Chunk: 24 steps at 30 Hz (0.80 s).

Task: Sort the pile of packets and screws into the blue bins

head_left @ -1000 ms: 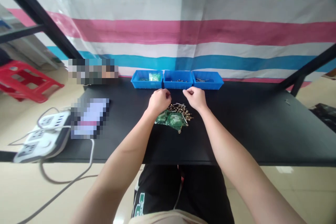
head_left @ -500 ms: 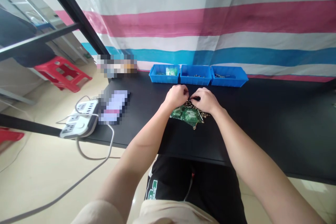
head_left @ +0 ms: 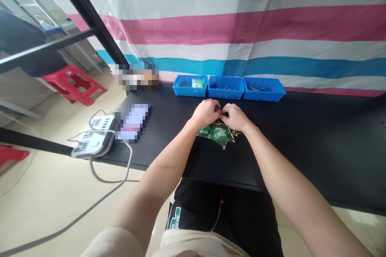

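Observation:
My left hand (head_left: 207, 111) and my right hand (head_left: 234, 116) meet fingertip to fingertip just above a small heap on the black table. Both have their fingers pinched together; whatever lies between them is too small or hidden to name. Under and in front of the hands lie green packets (head_left: 219, 134), shiny and flat. Brass-coloured screws or similar small metal parts (head_left: 236, 133) spread beside them, partly covered by my right hand. Behind the heap stand three blue bins in a row: the left bin (head_left: 189, 91) holds a green packet, the middle bin (head_left: 225, 94) and right bin (head_left: 264, 95) hold small metal pieces.
On the black table (head_left: 316, 148), a pixelated phone-like object (head_left: 134, 122) lies at the left. A white power strip (head_left: 95, 136) with grey cables sits at the left edge. A striped sheet (head_left: 193, 28) hangs behind. A red stool (head_left: 75, 82) with a seated person is beyond the frame post.
My hands have come closer together, so the fingertips now touch over the heap. The view has shifted slightly. The packets and bins stay where they were.

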{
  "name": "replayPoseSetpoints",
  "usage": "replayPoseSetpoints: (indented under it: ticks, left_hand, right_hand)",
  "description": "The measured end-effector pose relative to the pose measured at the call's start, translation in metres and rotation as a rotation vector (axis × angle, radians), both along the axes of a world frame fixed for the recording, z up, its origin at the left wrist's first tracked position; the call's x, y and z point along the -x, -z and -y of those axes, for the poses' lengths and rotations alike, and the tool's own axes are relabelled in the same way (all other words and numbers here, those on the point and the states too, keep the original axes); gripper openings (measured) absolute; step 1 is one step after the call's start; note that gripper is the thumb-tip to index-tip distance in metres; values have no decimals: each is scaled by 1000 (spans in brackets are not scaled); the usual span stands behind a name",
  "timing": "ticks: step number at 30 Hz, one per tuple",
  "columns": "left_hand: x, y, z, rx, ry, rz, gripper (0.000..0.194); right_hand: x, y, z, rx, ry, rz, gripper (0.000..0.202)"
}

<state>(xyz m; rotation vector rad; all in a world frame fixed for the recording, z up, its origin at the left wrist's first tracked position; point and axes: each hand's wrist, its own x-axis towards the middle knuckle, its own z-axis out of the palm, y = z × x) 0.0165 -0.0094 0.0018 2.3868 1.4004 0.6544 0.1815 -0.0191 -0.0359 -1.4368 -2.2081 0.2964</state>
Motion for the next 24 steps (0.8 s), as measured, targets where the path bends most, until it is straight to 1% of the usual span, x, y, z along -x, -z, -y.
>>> replayPoseSetpoints:
  ticks: [4, 8, 11, 13, 19, 24]
  left_hand:
    - [0, 1, -1, -26, 15, 38, 19]
    - [-1, 0, -1, -76, 71, 100, 24]
    - [0, 0, -1, -93, 113, 140, 21]
    - [0, -1, -1, -97, 123, 166, 20]
    - [0, -1, -1, -95, 163, 228, 18]
    - [-2, -1, 0, -114, 175, 258, 17]
  right_hand:
    - [-2, 3, -1, -22, 30, -37, 17]
    - [-3, 5, -3, -105, 29, -167, 19]
    - [-3, 5, -4, -138, 42, -243, 18]
    - [-3, 4, -4, -159, 67, -278, 23]
    - [-2, -4, -2, -218, 155, -346, 48]
    - [-1, -12, 3, -208, 173, -368, 57]
